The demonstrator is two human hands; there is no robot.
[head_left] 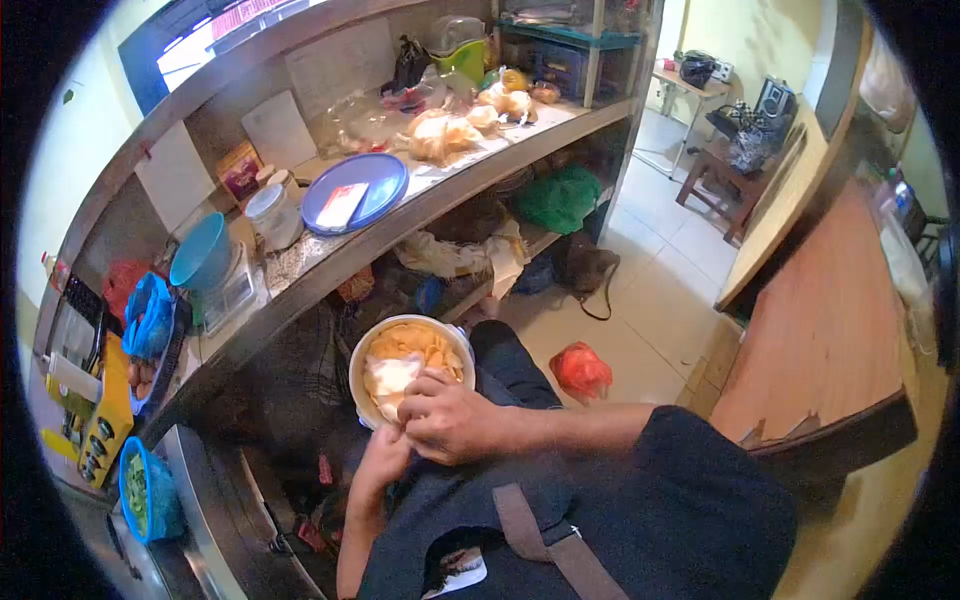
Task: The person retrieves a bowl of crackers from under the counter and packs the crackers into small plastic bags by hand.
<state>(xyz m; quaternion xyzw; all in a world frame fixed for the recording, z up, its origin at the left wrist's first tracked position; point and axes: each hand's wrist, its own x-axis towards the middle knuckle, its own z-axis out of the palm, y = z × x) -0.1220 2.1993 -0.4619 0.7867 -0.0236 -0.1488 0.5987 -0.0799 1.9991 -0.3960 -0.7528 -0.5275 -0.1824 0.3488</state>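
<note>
A round white tub (358, 385) sits by my lap, filled with yellow-orange pieces that look like chips (405, 340). A whitish patch, perhaps thin plastic (392, 374), lies over part of them. My right hand (440, 415) is over the tub's near rim with its fingers curled and pressed together. Just below it my left hand (385, 455) is closed too, its fingertips meeting the right hand at the rim. Whatever the fingers pinch is hidden between them.
Ahead runs a long counter with a blue lid (385, 180), a clear jar (272, 215), a teal bowl (200, 250) and filled plastic bags (440, 135). A blue basket of greens (165, 505) stands at left. A red bag (580, 372) lies on the floor; a wooden surface (825, 320) is at right.
</note>
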